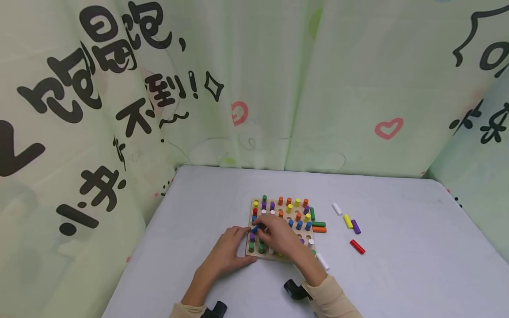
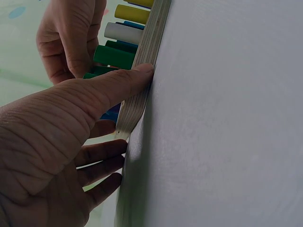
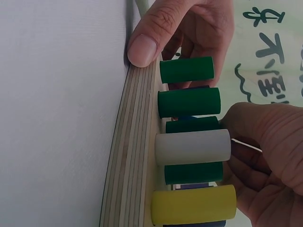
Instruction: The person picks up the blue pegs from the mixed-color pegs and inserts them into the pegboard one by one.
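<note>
A wooden pegboard (image 1: 248, 253) lies on the table, carrying rows of coloured pegs. My right hand (image 1: 281, 235) reaches over its left part and pinches a blue peg (image 1: 255, 229) between thumb and fingers. The peg looks tilted; whether its lower end sits in a hole cannot be made out. My left hand (image 1: 226, 252) rests at the board's near left corner. In the left wrist view its thumb presses the layered front edge (image 2: 140, 78), with the other fingers fairly straight at the side. Green pegs (image 3: 189, 102), a white peg (image 3: 193, 147) and a yellow peg (image 3: 194, 205) stand along the near side.
Right of the board lie loose pegs: green (image 1: 319, 224), orange (image 1: 319, 229), white (image 1: 337, 209), yellow (image 1: 348, 221), purple (image 1: 355, 226) and red (image 1: 357, 247). Another white peg (image 1: 322, 261) lies by the near right corner. A printed curtain (image 1: 262, 88) hangs behind the white table (image 1: 397, 282).
</note>
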Demonstrator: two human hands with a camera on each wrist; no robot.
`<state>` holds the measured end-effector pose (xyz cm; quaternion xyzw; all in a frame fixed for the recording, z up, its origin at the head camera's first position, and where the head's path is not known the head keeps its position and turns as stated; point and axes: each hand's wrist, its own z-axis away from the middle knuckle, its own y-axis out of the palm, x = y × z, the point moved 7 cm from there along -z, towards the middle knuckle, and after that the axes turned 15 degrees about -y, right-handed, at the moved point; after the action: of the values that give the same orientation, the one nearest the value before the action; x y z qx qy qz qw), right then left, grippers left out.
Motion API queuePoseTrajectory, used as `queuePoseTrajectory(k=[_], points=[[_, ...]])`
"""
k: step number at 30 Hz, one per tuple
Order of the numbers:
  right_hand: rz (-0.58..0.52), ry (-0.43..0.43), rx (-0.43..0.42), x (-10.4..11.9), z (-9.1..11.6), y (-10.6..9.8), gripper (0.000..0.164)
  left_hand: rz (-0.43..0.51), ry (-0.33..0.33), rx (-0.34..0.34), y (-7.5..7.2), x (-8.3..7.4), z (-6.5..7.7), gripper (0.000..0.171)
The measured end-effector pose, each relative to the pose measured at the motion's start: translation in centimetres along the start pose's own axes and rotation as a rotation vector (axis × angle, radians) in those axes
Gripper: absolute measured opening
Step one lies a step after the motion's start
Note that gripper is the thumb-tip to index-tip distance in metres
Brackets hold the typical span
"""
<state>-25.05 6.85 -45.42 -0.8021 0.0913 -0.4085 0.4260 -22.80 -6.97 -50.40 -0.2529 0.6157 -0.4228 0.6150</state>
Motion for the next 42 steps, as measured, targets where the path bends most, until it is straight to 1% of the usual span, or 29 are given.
queuePoseTrajectory(k=[4,9,17,21,24,31,37,42], points=[[0.011,-0.020,0.001,0.1,-0.1,0.1,0.021,-0.002,0.009,-0.014,-0.1,-0.1,0.0,0.082],[-0.003,-0.028,-0.007,0.4,-0.1,0.2,0.022,0.002,0.023,-0.020,0.0,0.0,0.0,0.080],[-0.012,-0.055,-0.022,0.8,-0.1,0.2,0.020,0.004,0.038,-0.028,0.1,0.1,0.0,0.081],[-0.001,-0.063,-0.028,0.9,0.0,0.1,0.019,0.004,0.038,-0.027,0.2,0.0,0.0,0.081],[0.003,-0.075,-0.046,1.1,0.2,-0.2,0.019,0.003,0.028,-0.022,0.3,-0.1,0.0,0.081],[0.037,-0.092,-0.100,1.5,1.6,-1.6,0.018,0.006,-0.005,-0.003,0.3,0.0,0.0,0.083],[0.054,-0.141,-0.147,2.2,3.1,-3.2,0.019,0.010,-0.026,0.001,0.2,0.1,-0.1,0.083],[0.069,-0.124,-0.183,2.5,4.8,-4.3,0.017,0.014,-0.034,0.013,0.3,0.2,0.1,0.084]])
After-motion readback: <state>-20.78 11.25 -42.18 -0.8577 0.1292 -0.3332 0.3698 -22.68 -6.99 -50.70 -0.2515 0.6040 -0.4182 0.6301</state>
